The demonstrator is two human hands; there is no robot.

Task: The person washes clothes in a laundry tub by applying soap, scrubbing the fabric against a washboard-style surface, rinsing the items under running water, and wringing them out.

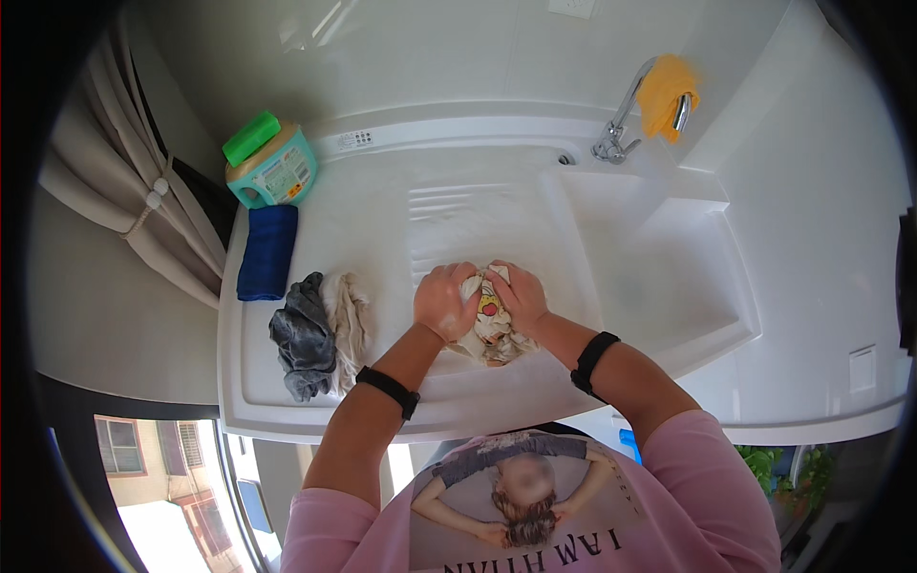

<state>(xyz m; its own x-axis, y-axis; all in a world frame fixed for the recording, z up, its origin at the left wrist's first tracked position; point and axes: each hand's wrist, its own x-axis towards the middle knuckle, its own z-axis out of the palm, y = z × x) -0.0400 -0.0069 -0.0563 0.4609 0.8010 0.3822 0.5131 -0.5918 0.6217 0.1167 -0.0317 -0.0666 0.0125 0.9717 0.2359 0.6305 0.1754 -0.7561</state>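
A bunched cream cloth with a yellow and red printed figure (493, 322) lies on the ribbed washboard part of a white laundry sink. My left hand (445, 301) grips its left side, the fingers curled over the fabric. On the other side my right hand (521, 295) clasps the same cloth, thumb towards the middle. The two hands are close together, with a strip of the print showing between them. Washboard ridges (437, 204) show beyond the hands. What the fingertips do beneath the cloth is hidden.
Left of my hands lie a crumpled grey cloth (304, 344), a cream cloth (346, 322) and a folded blue cloth (267, 253). A green bar (251, 138) rests on a teal detergent jug (276, 172). At right are the basin (652, 272) and a faucet (611, 147) with a yellow cloth (665, 93).
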